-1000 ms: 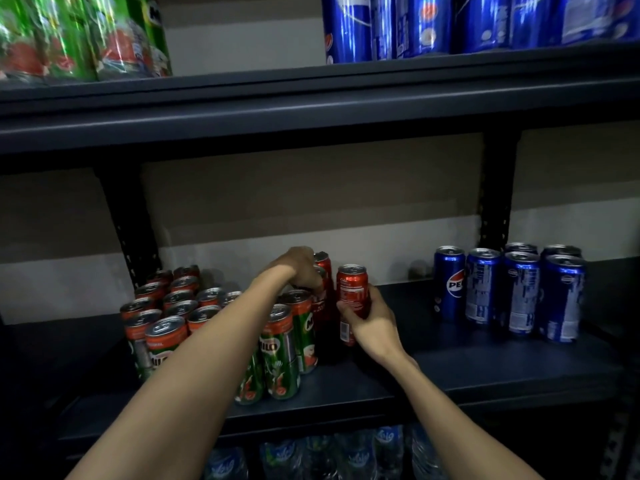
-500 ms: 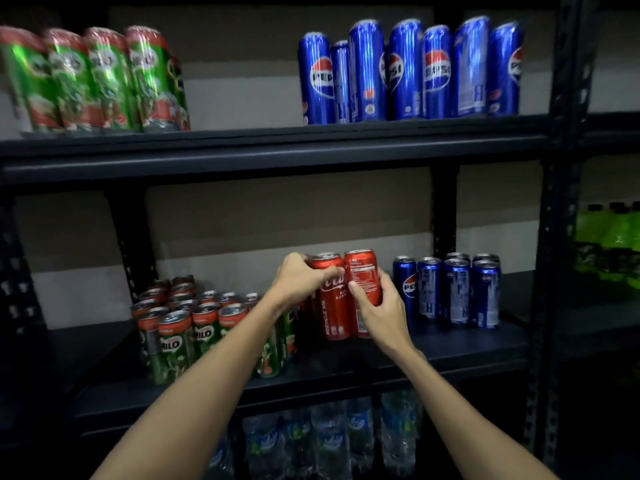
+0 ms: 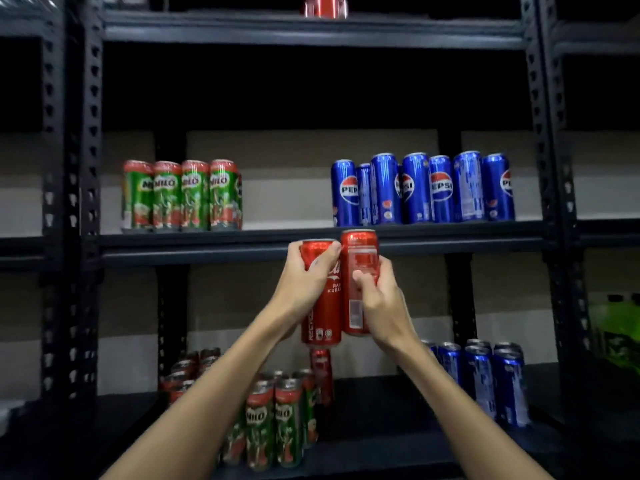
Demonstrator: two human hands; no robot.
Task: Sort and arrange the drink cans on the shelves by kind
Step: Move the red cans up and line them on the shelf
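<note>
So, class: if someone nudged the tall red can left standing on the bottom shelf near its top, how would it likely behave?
The red can is tall and slim on a small base, so it would probably tip rather than slide. Once down, its round body would likely roll on the flat shelf. The Milo cans close beside it might stop it.

one head cam only, so no 2nd view shared anything. it sat at abt middle shelf height, faced straight fwd into the dark rack, close in at arm's reach; wide lens bent the uprights at frame edges.
</note>
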